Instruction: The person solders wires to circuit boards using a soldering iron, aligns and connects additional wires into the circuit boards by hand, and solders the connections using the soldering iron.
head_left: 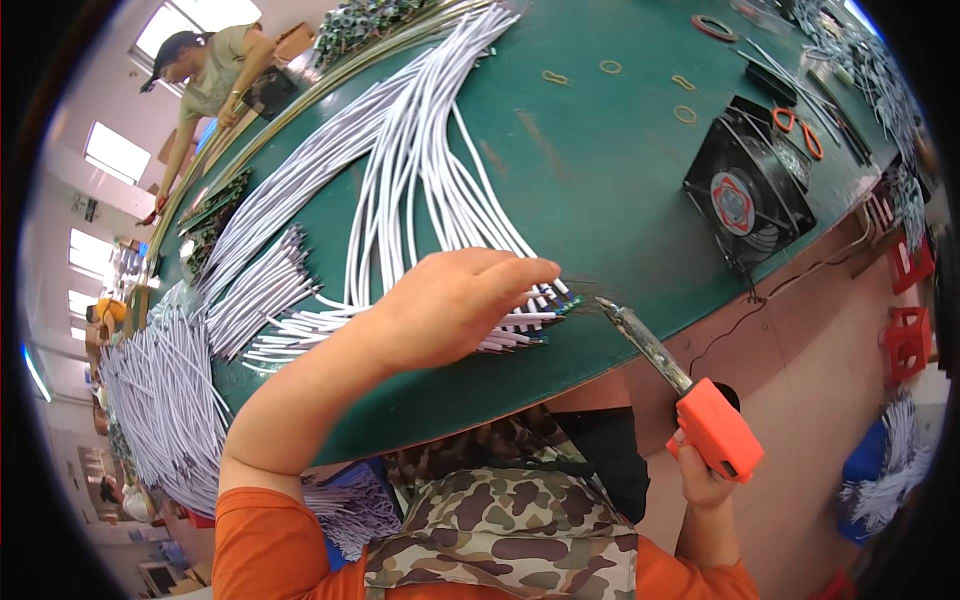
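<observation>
Landmark: the black square-framed fan (745, 190) on the smooth green tabletop (600, 190). Left of the fan, a spread bundle of long, round, white-sheathed cables (425, 130); the near ends lie under and just past the left hand (455, 300). That hand bends over them, fingers close together; from where I stand, cannot tell whether it grips any. Right hand (702, 478), nearer the person than the fan, is wrapped around an orange-handled soldering iron (715, 425) with a metal barrel. Its pointed tip sits just beside the cable ends, to the fan's near left.
</observation>
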A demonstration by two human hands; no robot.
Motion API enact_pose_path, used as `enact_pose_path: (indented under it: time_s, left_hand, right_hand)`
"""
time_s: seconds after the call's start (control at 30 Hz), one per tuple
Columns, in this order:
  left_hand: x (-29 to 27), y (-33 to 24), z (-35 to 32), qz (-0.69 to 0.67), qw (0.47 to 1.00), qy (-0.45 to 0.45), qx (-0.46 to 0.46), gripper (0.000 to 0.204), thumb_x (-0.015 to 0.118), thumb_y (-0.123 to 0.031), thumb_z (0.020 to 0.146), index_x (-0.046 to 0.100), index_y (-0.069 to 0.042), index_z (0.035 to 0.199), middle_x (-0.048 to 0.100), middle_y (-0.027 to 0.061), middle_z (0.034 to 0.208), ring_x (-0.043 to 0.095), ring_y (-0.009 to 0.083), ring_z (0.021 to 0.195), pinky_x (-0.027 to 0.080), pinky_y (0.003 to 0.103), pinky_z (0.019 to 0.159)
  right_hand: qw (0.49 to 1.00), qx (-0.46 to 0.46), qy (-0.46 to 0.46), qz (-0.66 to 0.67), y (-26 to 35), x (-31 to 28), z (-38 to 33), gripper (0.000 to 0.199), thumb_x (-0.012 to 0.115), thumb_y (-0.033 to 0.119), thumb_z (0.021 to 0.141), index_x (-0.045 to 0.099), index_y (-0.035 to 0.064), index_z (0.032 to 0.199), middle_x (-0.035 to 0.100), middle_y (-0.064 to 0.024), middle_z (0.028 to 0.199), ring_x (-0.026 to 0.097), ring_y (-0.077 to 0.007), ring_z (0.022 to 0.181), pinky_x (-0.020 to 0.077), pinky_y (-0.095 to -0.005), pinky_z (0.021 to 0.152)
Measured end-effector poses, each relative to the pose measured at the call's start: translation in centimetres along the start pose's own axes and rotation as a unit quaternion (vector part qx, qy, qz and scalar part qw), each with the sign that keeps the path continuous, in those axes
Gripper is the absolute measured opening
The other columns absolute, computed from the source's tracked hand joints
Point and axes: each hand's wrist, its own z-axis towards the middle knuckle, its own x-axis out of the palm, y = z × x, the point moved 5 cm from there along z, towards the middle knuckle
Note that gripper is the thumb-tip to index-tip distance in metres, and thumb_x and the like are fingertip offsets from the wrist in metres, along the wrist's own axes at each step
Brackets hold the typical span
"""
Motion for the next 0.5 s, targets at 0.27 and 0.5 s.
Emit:
enact_pose_path:
  time_s: [0.27, 0.5]
  left_hand:
    - [3.1, -0.8, 1.3, -0.006, 0.998, -0.006, 0.055, 0.021, 0.073, -0.001, 0.085, 0.07, -0.005, 0.105, 0.065, 0.0112, 0.093, 0.065, 0.0324, 0.086, 0.053, 0.042, 0.074]
    - [3.9, -0.8, 1.7, -0.01, 1.0, 0.016, 0.012, 0.024, 0.073, 0.001, 0.082, 0.071, -0.005, 0.105, 0.065, 0.0106, 0.093, 0.065, 0.0312, 0.086, 0.053, 0.041, 0.074]
  right_hand:
    - [1.0, 0.004, -0.001, 0.023, -0.6, -0.3, 0.5, 0.022, 0.076, 0.016, 0.08, 0.07, 0.0039, 0.096, 0.07, -0.0105, 0.089, 0.069, -0.0291, 0.076, 0.0555, -0.0369, 0.069]
    - [0.994, -0.102, 0.041, -0.018, -1.6, 0.2, 1.2, 0.017, 0.07, 0.005, 0.083, 0.07, -0.0016, 0.099, 0.069, -0.0119, 0.09, 0.068, -0.0191, 0.074, 0.057, -0.0306, 0.065]
